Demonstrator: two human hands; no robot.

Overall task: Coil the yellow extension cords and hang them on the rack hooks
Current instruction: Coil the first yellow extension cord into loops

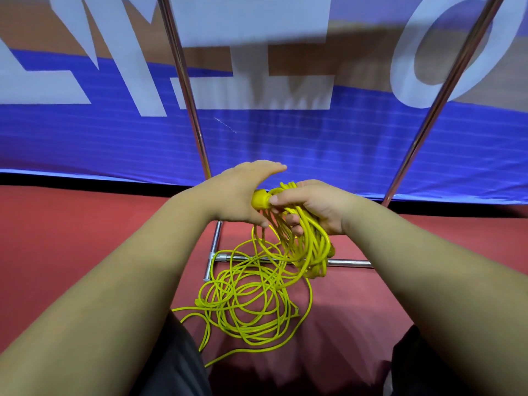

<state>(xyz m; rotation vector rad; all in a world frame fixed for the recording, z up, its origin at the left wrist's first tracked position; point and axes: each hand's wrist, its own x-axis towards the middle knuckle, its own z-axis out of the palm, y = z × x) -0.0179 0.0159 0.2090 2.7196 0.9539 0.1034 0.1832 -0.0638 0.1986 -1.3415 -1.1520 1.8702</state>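
Our right hand (pixel 311 207) is wrapped round a bunch of yellow cord loops (pixel 308 241), thumb on the plug (pixel 259 200). Our left hand (pixel 240 192) has straight fingers, palm against that plug. At 6 o'clock a loose tangle (pixel 245 304) of cord lies on the red floor (pixel 85 218), partly across the rack's base bar (pixel 348 263). The rack poles (pixel 188 90) are up at 12.

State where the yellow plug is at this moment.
In the head view, the plug sits near the centre, against the palm of the left hand, beside the right hand, which holds the coiled cord.
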